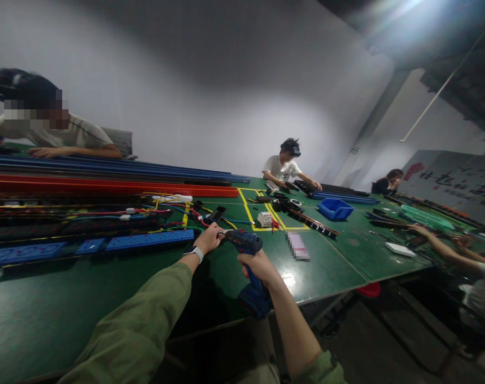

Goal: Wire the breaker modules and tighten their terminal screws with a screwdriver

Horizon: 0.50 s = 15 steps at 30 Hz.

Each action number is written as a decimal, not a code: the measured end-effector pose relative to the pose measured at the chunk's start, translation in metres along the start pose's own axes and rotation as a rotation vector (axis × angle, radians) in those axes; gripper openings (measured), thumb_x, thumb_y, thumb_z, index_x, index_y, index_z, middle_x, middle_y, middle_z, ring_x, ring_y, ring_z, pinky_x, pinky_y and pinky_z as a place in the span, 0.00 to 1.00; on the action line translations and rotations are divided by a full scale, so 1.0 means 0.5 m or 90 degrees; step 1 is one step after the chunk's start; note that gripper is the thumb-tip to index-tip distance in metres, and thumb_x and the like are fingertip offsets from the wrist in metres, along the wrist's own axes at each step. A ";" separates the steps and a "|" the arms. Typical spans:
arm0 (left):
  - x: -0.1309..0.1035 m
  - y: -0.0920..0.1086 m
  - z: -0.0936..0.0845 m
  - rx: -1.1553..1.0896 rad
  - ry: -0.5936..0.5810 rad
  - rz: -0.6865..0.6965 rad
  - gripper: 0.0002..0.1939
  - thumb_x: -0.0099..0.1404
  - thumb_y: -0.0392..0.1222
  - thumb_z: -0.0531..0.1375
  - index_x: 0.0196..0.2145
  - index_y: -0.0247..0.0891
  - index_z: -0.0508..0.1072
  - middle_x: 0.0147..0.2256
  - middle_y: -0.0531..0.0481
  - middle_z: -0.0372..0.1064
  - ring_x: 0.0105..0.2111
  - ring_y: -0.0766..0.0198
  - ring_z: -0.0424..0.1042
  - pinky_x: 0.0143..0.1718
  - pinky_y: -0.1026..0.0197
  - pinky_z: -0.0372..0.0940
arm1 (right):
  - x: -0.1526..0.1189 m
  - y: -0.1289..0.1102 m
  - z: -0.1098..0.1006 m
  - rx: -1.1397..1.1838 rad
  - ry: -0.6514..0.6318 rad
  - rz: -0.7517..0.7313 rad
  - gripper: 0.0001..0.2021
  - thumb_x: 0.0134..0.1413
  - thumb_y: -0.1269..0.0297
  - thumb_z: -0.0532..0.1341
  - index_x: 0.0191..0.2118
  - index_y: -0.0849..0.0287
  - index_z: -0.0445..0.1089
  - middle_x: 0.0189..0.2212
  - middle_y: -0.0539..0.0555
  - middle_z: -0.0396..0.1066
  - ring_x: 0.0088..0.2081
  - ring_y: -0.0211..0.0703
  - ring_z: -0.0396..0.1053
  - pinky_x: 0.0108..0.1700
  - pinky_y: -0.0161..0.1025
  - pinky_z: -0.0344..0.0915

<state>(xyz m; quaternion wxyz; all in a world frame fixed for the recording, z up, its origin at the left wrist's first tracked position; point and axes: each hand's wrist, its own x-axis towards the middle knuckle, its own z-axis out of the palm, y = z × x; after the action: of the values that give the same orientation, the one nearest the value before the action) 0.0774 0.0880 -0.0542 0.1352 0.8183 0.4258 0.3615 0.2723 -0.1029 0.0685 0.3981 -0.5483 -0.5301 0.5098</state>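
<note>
My right hand (pixel 261 266) is wrapped round the grip of a blue cordless drill (pixel 246 241). The drill lies level over the table, its chuck pointing left and its battery hanging near the table edge. At the chuck end, my left hand (pixel 208 240) has its fingers closed together around the tip. What they pinch is too small to make out. Just left of that hand ends a power strip (pixel 150 240) with blue socket faces. Behind it lie a small black box (pixel 216 214) and coloured wires (pixel 174 213).
The green table (pixel 222 282) carries a long red channel (pixel 106 186), blue rails, a white breaker block (pixel 265 218), a copper-coloured strip (pixel 312 221), a blue bin (pixel 335 209) and a pinkish-white blurred thing (pixel 298 246). Several people sit around it; one reaches in from the right.
</note>
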 end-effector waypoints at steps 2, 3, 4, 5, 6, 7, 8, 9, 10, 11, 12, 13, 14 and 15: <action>0.000 0.002 -0.001 0.001 -0.003 -0.001 0.08 0.65 0.39 0.60 0.40 0.38 0.77 0.42 0.46 0.65 0.39 0.63 0.69 0.48 0.59 0.67 | -0.002 -0.001 0.001 -0.002 0.000 0.001 0.06 0.44 0.67 0.61 0.31 0.58 0.64 0.12 0.42 0.59 0.15 0.35 0.60 0.19 0.31 0.54; 0.000 0.002 -0.002 0.000 -0.003 -0.001 0.08 0.65 0.39 0.60 0.40 0.38 0.77 0.41 0.46 0.65 0.38 0.63 0.69 0.48 0.59 0.67 | -0.002 -0.002 0.001 -0.003 0.002 0.001 0.06 0.44 0.67 0.61 0.31 0.58 0.64 0.12 0.42 0.59 0.14 0.35 0.60 0.19 0.31 0.54; 0.000 0.003 -0.003 -0.001 -0.001 -0.001 0.08 0.65 0.39 0.59 0.40 0.38 0.77 0.41 0.46 0.65 0.38 0.63 0.69 0.48 0.59 0.67 | -0.003 -0.002 0.001 -0.005 0.003 0.001 0.06 0.44 0.67 0.61 0.31 0.58 0.64 0.12 0.42 0.60 0.14 0.35 0.60 0.20 0.31 0.54; 0.000 0.004 -0.003 -0.002 0.000 -0.001 0.08 0.65 0.39 0.59 0.39 0.38 0.77 0.40 0.46 0.65 0.38 0.64 0.68 0.48 0.59 0.67 | -0.003 -0.002 0.001 -0.008 0.003 0.002 0.06 0.45 0.67 0.61 0.31 0.58 0.64 0.12 0.42 0.60 0.14 0.35 0.60 0.20 0.31 0.54; 0.000 0.005 -0.003 -0.003 0.002 -0.002 0.07 0.65 0.39 0.60 0.39 0.38 0.77 0.40 0.46 0.65 0.37 0.64 0.68 0.48 0.59 0.67 | -0.004 -0.002 0.002 -0.010 0.004 0.005 0.05 0.45 0.68 0.61 0.31 0.58 0.64 0.12 0.42 0.60 0.14 0.35 0.60 0.20 0.31 0.54; 0.000 0.005 -0.003 -0.004 0.004 -0.003 0.07 0.65 0.39 0.60 0.39 0.38 0.77 0.40 0.47 0.65 0.37 0.64 0.68 0.48 0.59 0.67 | -0.004 -0.002 0.002 -0.011 0.005 0.008 0.05 0.45 0.68 0.61 0.30 0.58 0.64 0.12 0.43 0.60 0.15 0.35 0.60 0.20 0.31 0.54; 0.000 0.005 -0.004 -0.005 0.005 -0.002 0.07 0.65 0.38 0.60 0.39 0.38 0.77 0.40 0.47 0.65 0.37 0.64 0.68 0.48 0.59 0.67 | -0.004 -0.002 0.002 -0.010 0.006 0.011 0.05 0.45 0.67 0.61 0.30 0.58 0.64 0.12 0.43 0.60 0.15 0.35 0.60 0.20 0.31 0.54; 0.000 0.006 -0.004 -0.004 0.006 -0.002 0.07 0.64 0.38 0.60 0.39 0.38 0.77 0.40 0.47 0.65 0.37 0.64 0.69 0.48 0.60 0.67 | -0.004 -0.001 0.002 -0.009 0.007 0.013 0.05 0.45 0.67 0.61 0.30 0.58 0.64 0.12 0.43 0.61 0.15 0.35 0.60 0.20 0.32 0.54; 0.000 0.006 -0.004 -0.002 0.007 -0.002 0.07 0.65 0.38 0.60 0.39 0.38 0.77 0.40 0.47 0.65 0.37 0.64 0.69 0.48 0.60 0.67 | -0.003 -0.001 0.002 -0.007 0.009 0.011 0.05 0.45 0.67 0.61 0.30 0.58 0.64 0.12 0.44 0.61 0.15 0.35 0.60 0.20 0.32 0.54; 0.000 0.005 -0.004 0.000 0.008 -0.002 0.07 0.65 0.38 0.60 0.39 0.38 0.77 0.40 0.47 0.65 0.38 0.64 0.69 0.48 0.60 0.67 | -0.003 0.000 0.002 -0.005 0.010 0.008 0.05 0.45 0.67 0.61 0.30 0.58 0.64 0.12 0.44 0.61 0.15 0.35 0.60 0.20 0.32 0.54; 0.000 0.005 -0.004 0.002 0.007 -0.003 0.07 0.65 0.39 0.60 0.39 0.38 0.77 0.40 0.47 0.65 0.38 0.63 0.69 0.48 0.60 0.67 | -0.002 0.001 0.001 -0.005 0.010 0.005 0.05 0.45 0.67 0.61 0.30 0.58 0.64 0.12 0.44 0.61 0.15 0.36 0.60 0.20 0.32 0.54; 0.000 0.005 -0.004 0.004 0.006 -0.004 0.07 0.65 0.39 0.60 0.39 0.38 0.77 0.40 0.47 0.65 0.38 0.63 0.69 0.48 0.60 0.67 | -0.002 0.002 0.001 -0.005 0.010 0.003 0.05 0.45 0.67 0.61 0.30 0.58 0.64 0.12 0.43 0.60 0.15 0.36 0.60 0.19 0.32 0.54; 0.000 0.004 -0.004 0.005 0.003 -0.006 0.07 0.65 0.39 0.60 0.39 0.38 0.77 0.40 0.46 0.65 0.38 0.63 0.70 0.48 0.60 0.67 | -0.001 0.003 0.001 -0.005 0.009 0.002 0.05 0.45 0.67 0.61 0.30 0.58 0.64 0.12 0.43 0.60 0.15 0.36 0.60 0.19 0.32 0.53; 0.000 0.003 -0.004 0.006 0.001 -0.006 0.08 0.65 0.39 0.60 0.40 0.38 0.77 0.40 0.46 0.65 0.38 0.63 0.70 0.48 0.60 0.67 | 0.000 0.004 0.001 -0.004 0.008 0.002 0.05 0.45 0.67 0.61 0.30 0.58 0.64 0.12 0.43 0.60 0.15 0.36 0.61 0.19 0.32 0.53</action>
<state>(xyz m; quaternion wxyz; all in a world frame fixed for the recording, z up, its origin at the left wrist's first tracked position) 0.0771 0.0868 -0.0519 0.1326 0.8166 0.4318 0.3593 0.2723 -0.1030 0.0664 0.3991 -0.5535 -0.5284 0.5051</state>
